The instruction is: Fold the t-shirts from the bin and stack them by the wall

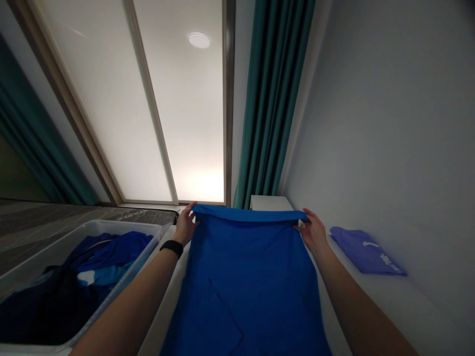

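A bright blue garment (245, 282) lies spread along a white table (404, 301), running away from me. Its far edge is folded over in a narrow band. My left hand (185, 223) pinches the far left corner of that band; a black band sits on that wrist. My right hand (313, 230) grips the far right corner. Both hands are closed on the cloth.
A white bin (122, 230) at the left holds several blue and dark garments. A folded purple garment (365, 251) lies on the table by the right wall. Teal curtains (272, 99) and a frosted window are ahead, with a small white cabinet (269, 201) below.
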The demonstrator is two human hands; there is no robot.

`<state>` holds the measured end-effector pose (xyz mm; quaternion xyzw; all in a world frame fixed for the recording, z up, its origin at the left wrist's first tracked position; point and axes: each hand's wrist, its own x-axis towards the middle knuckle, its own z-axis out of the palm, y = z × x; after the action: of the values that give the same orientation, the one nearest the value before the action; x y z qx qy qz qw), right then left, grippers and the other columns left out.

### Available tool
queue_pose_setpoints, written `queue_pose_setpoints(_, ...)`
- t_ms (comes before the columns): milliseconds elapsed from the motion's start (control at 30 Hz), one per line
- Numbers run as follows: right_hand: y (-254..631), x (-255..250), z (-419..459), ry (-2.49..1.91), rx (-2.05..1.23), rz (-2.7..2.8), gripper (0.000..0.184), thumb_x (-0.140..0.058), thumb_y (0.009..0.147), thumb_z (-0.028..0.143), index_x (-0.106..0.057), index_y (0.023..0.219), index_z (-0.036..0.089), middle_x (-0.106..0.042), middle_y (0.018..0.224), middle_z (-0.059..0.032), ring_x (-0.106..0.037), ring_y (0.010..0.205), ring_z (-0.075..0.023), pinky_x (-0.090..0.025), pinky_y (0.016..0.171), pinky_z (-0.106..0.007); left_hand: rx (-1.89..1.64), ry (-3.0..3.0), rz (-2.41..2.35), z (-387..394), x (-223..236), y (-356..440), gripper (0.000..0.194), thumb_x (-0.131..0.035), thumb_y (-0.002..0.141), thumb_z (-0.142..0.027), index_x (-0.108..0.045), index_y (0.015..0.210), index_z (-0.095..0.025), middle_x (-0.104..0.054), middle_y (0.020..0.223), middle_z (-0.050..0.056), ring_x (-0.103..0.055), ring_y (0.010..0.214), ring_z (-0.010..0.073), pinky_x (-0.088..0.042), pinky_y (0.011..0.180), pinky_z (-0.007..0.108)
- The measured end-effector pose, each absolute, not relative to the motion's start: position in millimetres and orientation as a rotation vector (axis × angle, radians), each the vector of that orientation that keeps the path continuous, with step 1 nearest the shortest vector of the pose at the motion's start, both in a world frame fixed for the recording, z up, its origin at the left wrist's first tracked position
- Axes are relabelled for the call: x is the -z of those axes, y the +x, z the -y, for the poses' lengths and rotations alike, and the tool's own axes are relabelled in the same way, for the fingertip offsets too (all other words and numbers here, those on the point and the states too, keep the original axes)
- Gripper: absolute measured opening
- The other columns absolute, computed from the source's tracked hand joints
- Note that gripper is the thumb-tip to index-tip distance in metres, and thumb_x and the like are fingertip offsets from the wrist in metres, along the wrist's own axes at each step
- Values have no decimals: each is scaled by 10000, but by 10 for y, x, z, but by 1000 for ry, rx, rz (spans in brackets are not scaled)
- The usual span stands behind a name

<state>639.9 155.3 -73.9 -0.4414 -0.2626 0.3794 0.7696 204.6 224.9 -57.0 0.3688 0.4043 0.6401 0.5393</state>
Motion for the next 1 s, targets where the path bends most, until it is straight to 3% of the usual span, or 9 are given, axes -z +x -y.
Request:
queue_pose_setpoints(300,6347,812,-1622,-989,-790,586,181,-716,714,280,-686,881,216,-685,849,3,-654,848,-170,-606,767,-349,-1552,878,-960,-2202,538,1930,382,-526,755,-304,-650,1108,-224,-606,1213,72,-550,1099,233,-496,776,309)
queue_pose_setpoints(600,6368,762,-1438,-1081,-912,578,161,-673,766,233,-662,927,234,-702,891,-6,-686,867,-184,-611,824,-395,-1481,886,-1011,-2107,589,1943,373,-516,783,-297,-646,1123,-217,-618,1216,75,-586,1085,232,-547,804,358)
queue_pose_setpoints(867,6452,729,-970,-1334,-1027,593,116,-593,796,128,-646,886,179,-717,793,-52,-716,734,-192,-634,718,-344,-1322,968,-1181,-1679,602,1717,208,-641,794,-288,-716,917,-138,-672,1100,123,-642,929,220,-574,727,303)
queue_pose_setpoints(1000,6450,732,-634,-1468,-1068,659,161,-554,818,127,-643,947,162,-730,829,-79,-725,725,-211,-608,550,-281,-1201,1074,-1313,-1416,618,1621,262,-692,746,-342,-728,908,-139,-691,1060,115,-650,878,225,-578,660,297)
